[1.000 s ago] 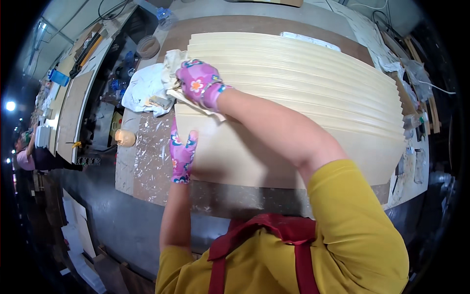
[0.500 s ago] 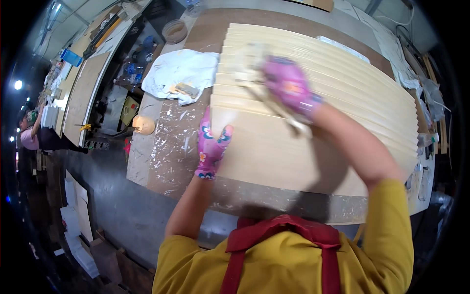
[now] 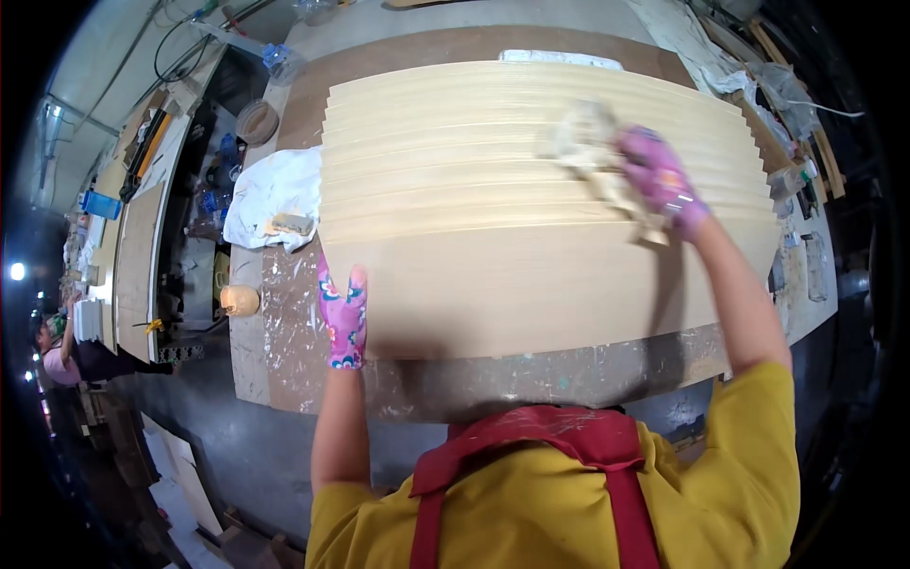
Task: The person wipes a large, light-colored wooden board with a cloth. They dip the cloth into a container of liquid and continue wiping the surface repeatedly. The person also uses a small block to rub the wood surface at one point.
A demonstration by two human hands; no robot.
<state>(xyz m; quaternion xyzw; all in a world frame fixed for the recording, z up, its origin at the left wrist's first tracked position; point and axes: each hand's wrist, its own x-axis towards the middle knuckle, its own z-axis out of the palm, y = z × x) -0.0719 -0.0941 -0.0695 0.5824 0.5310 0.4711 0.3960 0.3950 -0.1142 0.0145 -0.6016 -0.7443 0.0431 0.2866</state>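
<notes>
A fanned stack of pale cream boards (image 3: 531, 284) lies on the worktable, its overlapping edges forming ridges toward the far side. My left hand (image 3: 343, 318), in a pink flowered glove, grips the near board's left edge, thumb on top and fingers along the side. In the same kind of glove, my right hand (image 3: 659, 175) is closed on a crumpled off-white rag (image 3: 588, 142), blurred by motion, over the ridged right half. Left of the stack is a white cloth (image 3: 275, 190) with a small tan-grey block (image 3: 292, 224) on it.
An orange-tan cup-like container (image 3: 239, 301) stands at the table's left edge, with a round tub (image 3: 257, 122) farther back. A white strip (image 3: 559, 59) lies behind the stack. Bottles (image 3: 791, 178) stand at right. Another person (image 3: 62, 351) works at far left.
My right hand has swept the rag rightward across the ridged boards. My left hand stays on the board's left edge. The whole view has shifted and turned slightly.
</notes>
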